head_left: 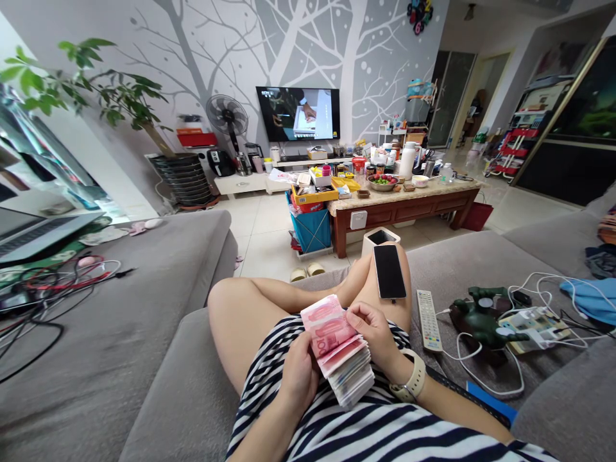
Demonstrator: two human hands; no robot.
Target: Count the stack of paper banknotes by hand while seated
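A thick stack of banknotes rests over my lap, its pink 100 notes on top and folded edges facing me. My left hand is closed round the stack's left side, the thumb along its edge. At the upper right, my right hand pinches a pink banknote that stands bent up from the stack. The fingers beneath the stack are hidden. A pale watch is on my right wrist. On my right thigh lies a smartphone with a dark screen.
Right of me on the grey sofa are a remote control, a dark green device and a power strip with white cables. Tangled cables and a laptop lie left. A cluttered coffee table stands ahead.
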